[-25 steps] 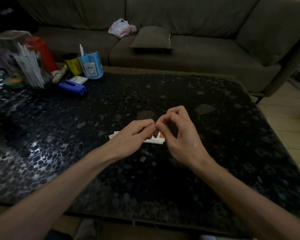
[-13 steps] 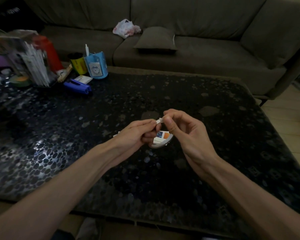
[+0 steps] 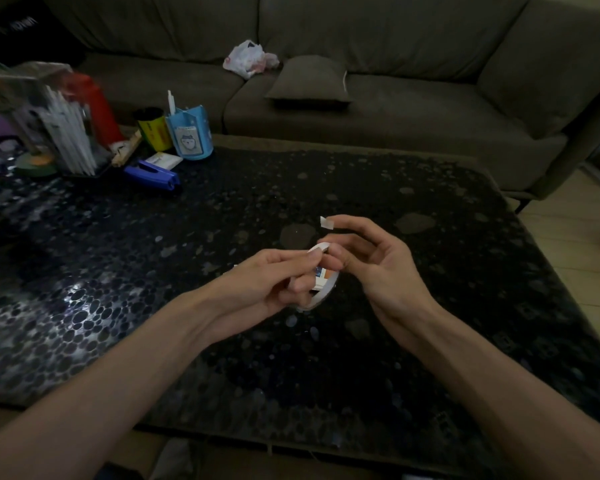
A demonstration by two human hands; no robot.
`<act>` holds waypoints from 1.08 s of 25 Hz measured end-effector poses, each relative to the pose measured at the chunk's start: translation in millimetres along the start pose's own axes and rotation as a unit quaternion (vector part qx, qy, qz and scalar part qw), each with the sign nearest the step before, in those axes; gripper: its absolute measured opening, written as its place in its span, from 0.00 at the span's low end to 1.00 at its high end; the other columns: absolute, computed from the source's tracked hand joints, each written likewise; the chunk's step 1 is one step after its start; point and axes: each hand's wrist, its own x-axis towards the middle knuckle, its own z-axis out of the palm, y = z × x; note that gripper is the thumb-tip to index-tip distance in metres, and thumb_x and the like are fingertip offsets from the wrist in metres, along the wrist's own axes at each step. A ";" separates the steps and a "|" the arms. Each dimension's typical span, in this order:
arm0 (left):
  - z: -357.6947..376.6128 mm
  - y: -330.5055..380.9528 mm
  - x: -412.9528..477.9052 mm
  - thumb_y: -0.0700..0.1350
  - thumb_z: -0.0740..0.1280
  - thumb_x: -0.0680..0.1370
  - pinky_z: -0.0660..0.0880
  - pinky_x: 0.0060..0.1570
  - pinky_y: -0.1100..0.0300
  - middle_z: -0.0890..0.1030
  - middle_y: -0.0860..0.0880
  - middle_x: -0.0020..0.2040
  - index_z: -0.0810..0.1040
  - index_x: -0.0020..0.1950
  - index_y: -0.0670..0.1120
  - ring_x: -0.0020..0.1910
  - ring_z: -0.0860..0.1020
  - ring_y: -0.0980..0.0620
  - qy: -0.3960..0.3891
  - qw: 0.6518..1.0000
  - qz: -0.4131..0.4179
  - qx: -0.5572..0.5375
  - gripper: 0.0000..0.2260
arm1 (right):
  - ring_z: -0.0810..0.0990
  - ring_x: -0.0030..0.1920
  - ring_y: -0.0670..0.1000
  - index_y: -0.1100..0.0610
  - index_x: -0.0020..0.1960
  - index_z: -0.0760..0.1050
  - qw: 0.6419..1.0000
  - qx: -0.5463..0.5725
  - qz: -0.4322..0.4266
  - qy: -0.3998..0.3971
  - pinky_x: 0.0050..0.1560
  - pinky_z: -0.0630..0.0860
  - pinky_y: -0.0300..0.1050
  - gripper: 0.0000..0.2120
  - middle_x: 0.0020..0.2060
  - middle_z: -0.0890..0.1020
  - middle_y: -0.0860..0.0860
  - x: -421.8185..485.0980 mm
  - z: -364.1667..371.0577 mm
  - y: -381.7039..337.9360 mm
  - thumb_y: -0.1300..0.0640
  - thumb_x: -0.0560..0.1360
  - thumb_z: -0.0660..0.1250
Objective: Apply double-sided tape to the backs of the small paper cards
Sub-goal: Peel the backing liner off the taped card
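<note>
Above the middle of the dark pebble-patterned table (image 3: pixel 430 306), I see my left hand (image 3: pixel 271 285) curled around a white double-sided tape roll (image 3: pixel 321 282), and just beside it my right hand (image 3: pixel 381 271) relaxed, fingers loose, with a small torn tape piece (image 3: pixel 327 223) stuck to its index fingertip.

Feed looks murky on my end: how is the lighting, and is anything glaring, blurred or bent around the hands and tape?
Head view: dim overall, yet the left hand, right hand, tape roll and tape piece read fairly sharp. Head view: a glare patch on the table at left; the clear holder at far left is smeared; the sofa bows from the wide lens.
</note>
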 end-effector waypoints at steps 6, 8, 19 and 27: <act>15.3 11.1 -7.8 0.50 0.61 0.84 0.70 0.34 0.63 0.67 0.54 0.29 0.84 0.49 0.44 0.26 0.63 0.58 -0.044 0.992 -0.039 -0.107 0.15 | 0.85 0.61 0.48 0.41 0.60 0.83 0.997 0.039 0.055 -0.033 0.64 0.78 0.50 0.15 0.55 0.88 0.49 0.7 6.0 3.3 0.55 0.76 0.75; 19.2 10.5 -2.8 0.53 0.63 0.83 0.65 0.31 0.64 0.63 0.54 0.28 0.84 0.43 0.47 0.26 0.61 0.57 0.041 0.995 -0.020 -0.090 0.16 | 0.84 0.61 0.49 0.43 0.59 0.85 0.996 0.052 0.075 0.009 0.64 0.78 0.49 0.12 0.56 0.87 0.50 3.6 2.7 2.6 0.54 0.77 0.75; 17.1 1.8 -0.5 0.48 0.75 0.76 0.78 0.43 0.69 0.86 0.38 0.45 0.88 0.55 0.50 0.47 0.86 0.45 0.273 0.936 0.150 0.164 0.09 | 0.85 0.59 0.49 0.51 0.51 0.87 0.990 0.056 0.126 0.021 0.60 0.78 0.48 0.10 0.54 0.88 0.49 2.4 7.0 -3.0 0.61 0.78 0.69; 18.3 3.6 -2.6 0.47 0.75 0.75 0.78 0.43 0.70 0.88 0.49 0.45 0.88 0.52 0.47 0.47 0.86 0.55 0.289 0.933 0.158 0.145 0.08 | 0.82 0.62 0.50 0.49 0.52 0.87 0.992 0.042 0.119 0.012 0.69 0.76 0.56 0.09 0.55 0.87 0.47 0.6 9.6 -1.0 0.58 0.76 0.71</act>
